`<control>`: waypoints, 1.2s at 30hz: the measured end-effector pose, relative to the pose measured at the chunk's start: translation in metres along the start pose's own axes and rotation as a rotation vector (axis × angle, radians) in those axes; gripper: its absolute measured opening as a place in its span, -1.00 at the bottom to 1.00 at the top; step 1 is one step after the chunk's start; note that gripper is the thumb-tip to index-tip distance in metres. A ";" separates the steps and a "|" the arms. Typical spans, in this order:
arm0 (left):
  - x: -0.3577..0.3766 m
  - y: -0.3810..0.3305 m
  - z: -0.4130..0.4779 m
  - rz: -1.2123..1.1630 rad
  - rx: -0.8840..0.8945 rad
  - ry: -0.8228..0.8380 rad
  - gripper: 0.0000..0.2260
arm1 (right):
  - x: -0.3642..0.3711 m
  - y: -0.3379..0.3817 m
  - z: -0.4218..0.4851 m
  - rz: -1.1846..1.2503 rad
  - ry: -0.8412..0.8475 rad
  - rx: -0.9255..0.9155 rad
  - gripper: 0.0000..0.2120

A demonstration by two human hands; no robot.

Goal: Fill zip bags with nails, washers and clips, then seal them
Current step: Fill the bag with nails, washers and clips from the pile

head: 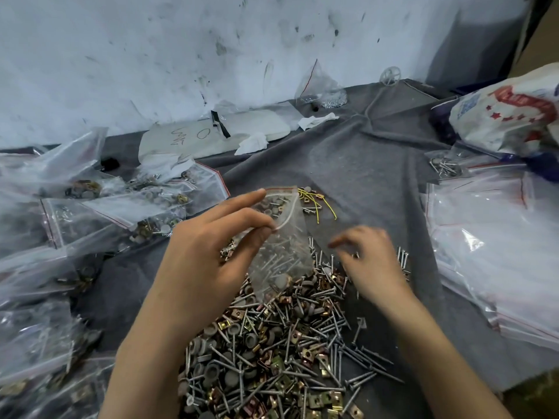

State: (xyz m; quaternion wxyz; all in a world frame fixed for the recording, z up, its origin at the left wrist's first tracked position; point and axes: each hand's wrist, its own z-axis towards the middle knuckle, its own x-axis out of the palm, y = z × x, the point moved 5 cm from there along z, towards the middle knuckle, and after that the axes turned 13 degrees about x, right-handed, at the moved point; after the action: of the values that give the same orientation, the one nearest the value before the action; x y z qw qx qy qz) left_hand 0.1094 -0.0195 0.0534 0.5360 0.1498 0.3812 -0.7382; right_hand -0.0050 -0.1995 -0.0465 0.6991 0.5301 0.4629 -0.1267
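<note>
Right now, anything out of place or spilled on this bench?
Mostly not: the loose hardware pile looks like working stock. Odd bits are thin yellow wires on the grey cloth beyond the zip bag in the left hand, and crumpled tissues by the wall.

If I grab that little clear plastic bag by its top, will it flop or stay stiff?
Probably floppy: the small clear zip bag sags below the left hand pinching its top. Likely bottom-heavy, since grey metal nails pool low.
</note>
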 end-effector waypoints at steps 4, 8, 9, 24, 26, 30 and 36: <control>-0.006 0.004 -0.001 -0.014 -0.014 -0.015 -0.91 | 0.028 -0.024 0.000 -0.076 0.103 0.076 -0.85; -0.009 0.006 -0.002 -0.027 -0.030 -0.028 -0.87 | 0.026 -0.015 0.001 -0.158 0.091 0.005 -0.86; -0.010 0.006 -0.002 -0.027 -0.029 -0.030 -0.87 | 0.027 -0.015 0.001 -0.196 0.098 -0.002 -0.87; -0.013 0.005 -0.002 -0.037 -0.029 -0.044 -0.84 | -0.003 0.004 -0.013 0.271 -0.019 -0.009 -0.87; -0.011 0.004 -0.002 -0.045 -0.022 -0.020 -0.88 | -0.030 0.028 -0.023 0.547 -0.078 -0.093 -0.85; 0.000 -0.005 0.001 -0.030 0.047 0.055 -0.87 | -0.076 0.090 -0.043 0.618 -0.172 -0.402 -0.91; 0.007 -0.011 0.003 -0.020 0.092 0.078 -0.86 | -0.065 0.089 -0.044 0.531 -0.054 -0.330 -0.84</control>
State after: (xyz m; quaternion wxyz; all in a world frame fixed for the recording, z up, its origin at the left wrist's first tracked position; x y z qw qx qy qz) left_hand 0.0978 -0.0244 0.0553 0.5061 0.1991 0.3688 -0.7538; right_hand -0.0033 -0.1467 0.0594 0.7963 0.5082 0.3040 0.1234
